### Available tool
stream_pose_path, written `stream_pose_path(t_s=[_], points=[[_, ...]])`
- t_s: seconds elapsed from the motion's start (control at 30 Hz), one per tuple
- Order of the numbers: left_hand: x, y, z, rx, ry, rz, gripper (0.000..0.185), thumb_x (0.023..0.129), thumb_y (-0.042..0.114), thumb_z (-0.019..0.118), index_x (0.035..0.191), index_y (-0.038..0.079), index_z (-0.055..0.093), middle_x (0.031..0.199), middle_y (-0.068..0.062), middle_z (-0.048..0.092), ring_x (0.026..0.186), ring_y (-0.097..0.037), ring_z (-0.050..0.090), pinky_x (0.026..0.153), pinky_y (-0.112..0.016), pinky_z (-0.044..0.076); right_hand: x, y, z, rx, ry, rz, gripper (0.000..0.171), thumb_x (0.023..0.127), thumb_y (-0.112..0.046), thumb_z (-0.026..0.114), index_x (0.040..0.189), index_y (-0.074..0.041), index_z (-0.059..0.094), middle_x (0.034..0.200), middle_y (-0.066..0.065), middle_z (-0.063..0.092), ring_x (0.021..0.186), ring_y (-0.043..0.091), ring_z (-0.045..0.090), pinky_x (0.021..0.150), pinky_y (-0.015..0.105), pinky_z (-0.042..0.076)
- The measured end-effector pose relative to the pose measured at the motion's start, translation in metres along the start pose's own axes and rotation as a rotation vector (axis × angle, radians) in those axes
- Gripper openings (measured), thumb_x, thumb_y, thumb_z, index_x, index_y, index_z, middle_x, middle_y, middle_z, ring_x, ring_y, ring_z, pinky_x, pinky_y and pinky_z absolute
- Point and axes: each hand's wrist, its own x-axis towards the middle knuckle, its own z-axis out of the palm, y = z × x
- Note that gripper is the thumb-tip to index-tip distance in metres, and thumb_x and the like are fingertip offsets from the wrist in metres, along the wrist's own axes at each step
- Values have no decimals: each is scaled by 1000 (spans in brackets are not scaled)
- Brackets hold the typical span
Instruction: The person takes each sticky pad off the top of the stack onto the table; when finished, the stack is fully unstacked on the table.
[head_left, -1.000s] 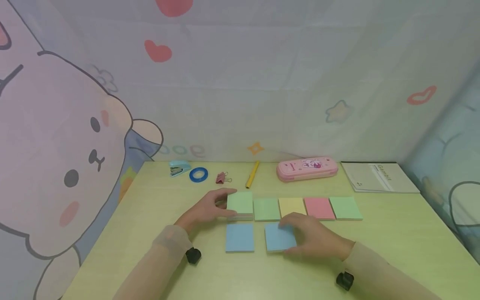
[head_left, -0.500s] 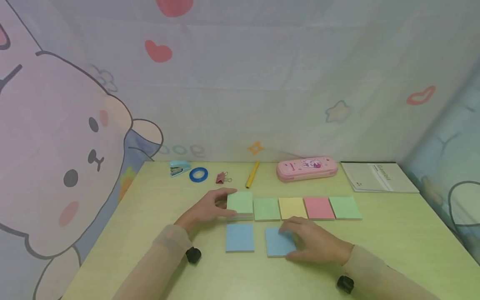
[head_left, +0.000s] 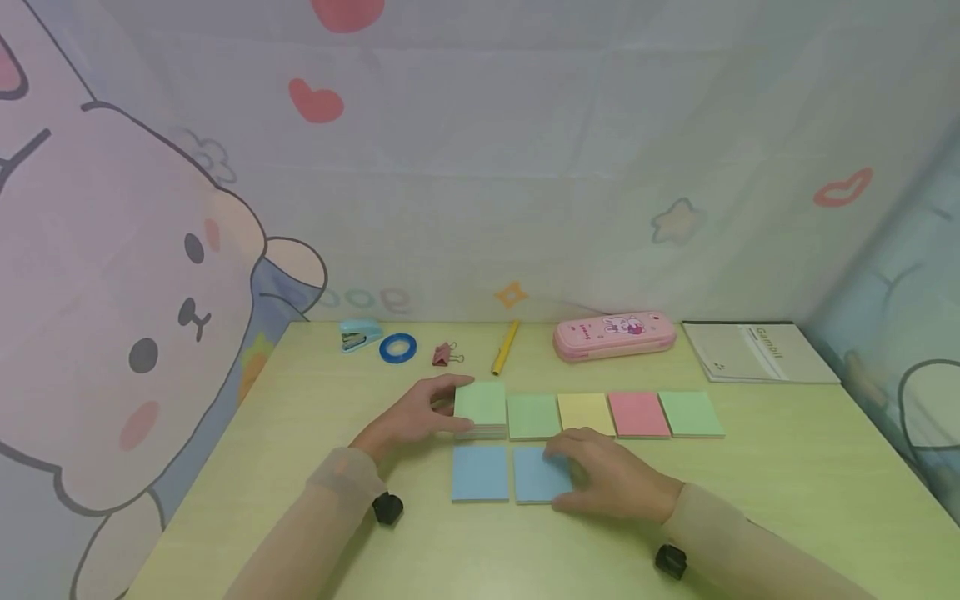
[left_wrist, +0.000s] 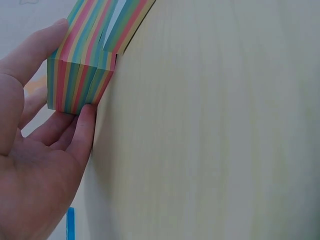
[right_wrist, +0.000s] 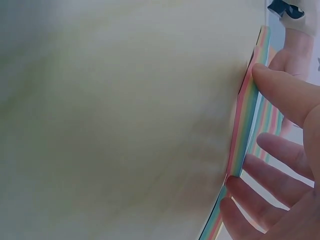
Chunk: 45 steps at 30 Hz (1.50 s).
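My left hand (head_left: 416, 414) grips a stack of sticky note pads (head_left: 481, 403) by its left side, thumb in front and fingers behind. A green sheet tops the stack; the left wrist view shows its sides striped in pink, yellow, blue and green (left_wrist: 75, 85). In front of it lies a blue sticky note pad (head_left: 480, 473). Just right of that pad, my right hand (head_left: 618, 479) holds a second blue sticky note pad (head_left: 534, 477) between thumb and fingers at its right side. A narrow gap separates the two blue pads. The held pad's striped edge (right_wrist: 245, 120) shows in the right wrist view.
Right of the stack runs a row of pads: green (head_left: 533, 416), yellow (head_left: 585, 412), pink (head_left: 638, 414) and green (head_left: 692, 414). Behind stand a stapler (head_left: 360, 335), blue tape roll (head_left: 397, 348), binder clip (head_left: 447, 355), yellow pen (head_left: 506, 347), pink pencil case (head_left: 615, 336) and notebook (head_left: 761, 352).
My right hand has shifted the second blue pad left, closer to the first one, after a small move toward the front. My left hand has kept its hold on the stack.
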Motion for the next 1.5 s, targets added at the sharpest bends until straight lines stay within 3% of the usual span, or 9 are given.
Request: stream_pose_path(t_s=[0.7,1.1,1.37,1.5], points=[[1,0,-2,-9,3,0,78,89,18,87,156,6,49,158,-9,50,150,-32,42,119,-48,42,5,1,-3,-5,-24,-8,54,83,-38,90,125,-10,69,129,0,68,120,22,63,106,46,53],[1,-2,-1,-36,-1,-2,79,89,16,87,157,5,48,159,-10,49,151,-33,41,120,-48,42,7,-1,-8,-5,-14,2,56,83,-39,90,127,-11,70,129,-2,68,119,17,62,107,43,53],[0,-3,0,-29,1,8,78,89,15,87,156,5,49,157,-10,51,147,-31,45,119,-46,43,32,-9,-23,89,104,-72,52,92,-30,84,131,-3,65,129,8,69,121,25,65,105,45,54],[1,-5,0,-59,-7,8,75,90,13,86,155,7,50,155,-10,52,144,-30,48,119,-45,43,53,-13,-23,111,117,-97,55,93,-29,83,136,-3,62,134,11,67,128,28,62,109,47,51]])
